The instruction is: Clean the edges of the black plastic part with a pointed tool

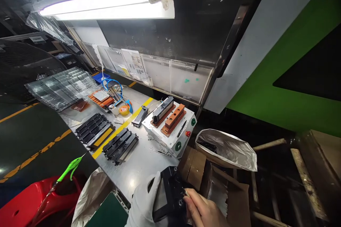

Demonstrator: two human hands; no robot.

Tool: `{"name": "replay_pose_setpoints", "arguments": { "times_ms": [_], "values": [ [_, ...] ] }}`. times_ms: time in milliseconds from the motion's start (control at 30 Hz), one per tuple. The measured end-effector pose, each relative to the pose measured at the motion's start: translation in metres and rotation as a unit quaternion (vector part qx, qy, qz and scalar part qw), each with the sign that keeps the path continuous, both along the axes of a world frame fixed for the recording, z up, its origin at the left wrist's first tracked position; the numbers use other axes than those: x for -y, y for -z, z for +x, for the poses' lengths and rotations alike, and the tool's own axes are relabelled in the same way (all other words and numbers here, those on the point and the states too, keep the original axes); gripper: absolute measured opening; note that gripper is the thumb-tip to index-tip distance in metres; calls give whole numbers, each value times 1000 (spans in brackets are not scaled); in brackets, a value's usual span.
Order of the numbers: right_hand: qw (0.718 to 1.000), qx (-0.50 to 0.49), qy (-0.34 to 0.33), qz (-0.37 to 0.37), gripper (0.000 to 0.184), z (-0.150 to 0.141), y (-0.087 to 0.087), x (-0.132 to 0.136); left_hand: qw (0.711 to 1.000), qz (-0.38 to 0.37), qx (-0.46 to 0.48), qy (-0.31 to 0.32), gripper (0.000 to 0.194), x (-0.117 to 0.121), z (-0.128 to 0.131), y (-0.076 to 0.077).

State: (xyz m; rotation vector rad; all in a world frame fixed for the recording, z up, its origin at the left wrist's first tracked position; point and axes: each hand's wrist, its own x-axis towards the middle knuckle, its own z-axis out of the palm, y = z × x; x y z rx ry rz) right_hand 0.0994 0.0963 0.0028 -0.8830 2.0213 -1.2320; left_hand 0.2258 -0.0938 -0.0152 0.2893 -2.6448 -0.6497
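My left hand [141, 202], in a white glove, is closed around a black plastic housing [173, 184] with a grey panel, held tilted over the table's near edge. My right hand [204, 209] is bare and its fingers are pinched at the housing's right side. Whatever lies between those fingertips is too small and hidden to name. Beyond the hands stands a white control box [170, 140] carrying an orange fixture block [174, 117] and a black part [163, 110] seated on an orange base. A black pen [182, 128] lies on the box.
Rows of black housings [121, 145] lie on the metal table [133, 179]. Farther back are yellow tape [124, 110] and an orange fixture [101, 98]. At right stand a silver-lined bag [239, 152] and cardboard box [237, 191]; at left, a red stool [32, 198]. A lit tube lamp [112, 3] hangs overhead.
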Motion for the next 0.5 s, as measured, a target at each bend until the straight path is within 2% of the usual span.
{"name": "replay_pose_setpoints", "arguments": {
  "times_ms": [133,200,267,400,500],
  "values": [
    [994,-58,-75,-50,35,-9,9,-5,1000,-16,-22,-4,91,-5,-2,2],
    [990,-87,-80,-75,36,-10,11,-6,999,-14,-31,1,89,-7,-2,1],
    [992,-87,-46,-85,39,-7,11,-5,999,-11,-30,4,93,-8,-3,-1],
    [996,-21,23,-79,48,-3,10,1,1000,-10,-13,-6,93,-8,-2,-1],
    [992,-94,28,-79,54,-3,12,5,1000,-15,-7,-5,90,-6,-1,4]
  ]
}}
